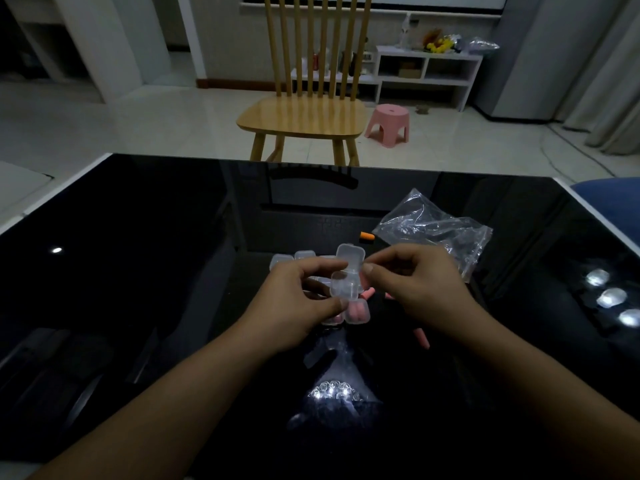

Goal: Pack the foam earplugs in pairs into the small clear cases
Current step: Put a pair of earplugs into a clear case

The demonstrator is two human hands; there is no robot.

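Note:
My left hand (298,306) holds a small clear case (344,285) above the black table, its hinged lid standing open. My right hand (420,282) touches the case's right edge with thumb and forefinger pinched together; whether they hold an earplug I cannot tell. Below the held case lies a shut case with pink earplugs (356,311) inside. More clear cases (294,259) sit behind my left hand. A loose orange earplug (367,236) lies farther back. Pink earplugs (421,337) lie loose under my right wrist.
A crumpled clear plastic bag (436,230) lies at the right, behind my right hand. The glossy black table (138,254) reflects ceiling lights. Beyond its far edge stand a wooden chair (304,112) and a pink stool (388,124).

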